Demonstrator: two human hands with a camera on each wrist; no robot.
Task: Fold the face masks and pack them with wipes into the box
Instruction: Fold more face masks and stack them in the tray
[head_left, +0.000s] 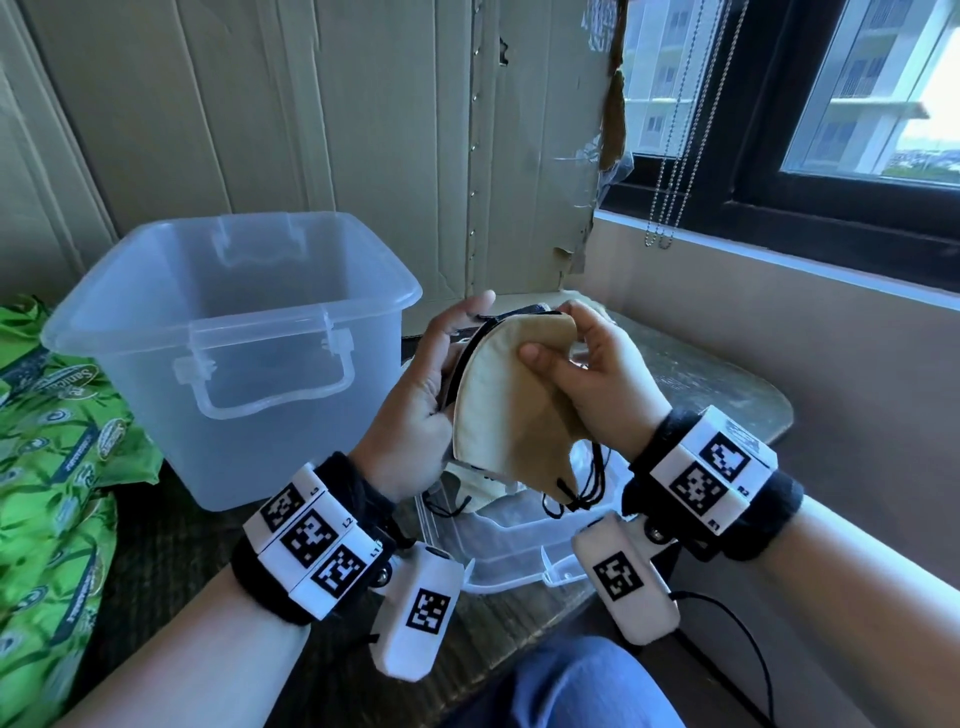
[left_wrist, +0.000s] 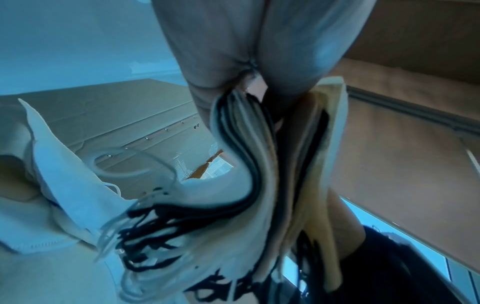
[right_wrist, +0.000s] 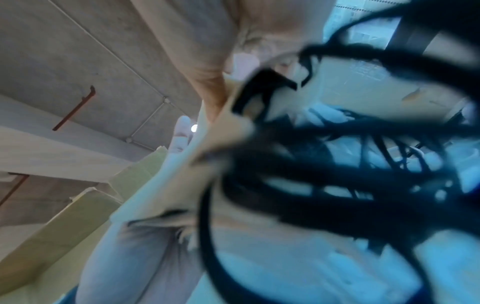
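Head view: worn high, faces forward and down over both forearms; takes in the clear box (head_left: 228, 332) at left, the window (head_left: 831, 104) at upper right, and both hands at centre.

Left wrist view: sits under the left hand (left_wrist: 233, 51), very close, faces up along the palm toward cardboard wall panels; stacked masks (left_wrist: 272, 185) fill the centre.

Right wrist view: equally close, faces up toward the ceiling; blurred black ear loops (right_wrist: 337, 164) cover the right half.

Shared by all three views: the masks.

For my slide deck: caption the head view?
Both hands, left hand and right hand, hold a beige face mask beside the empty clear box.
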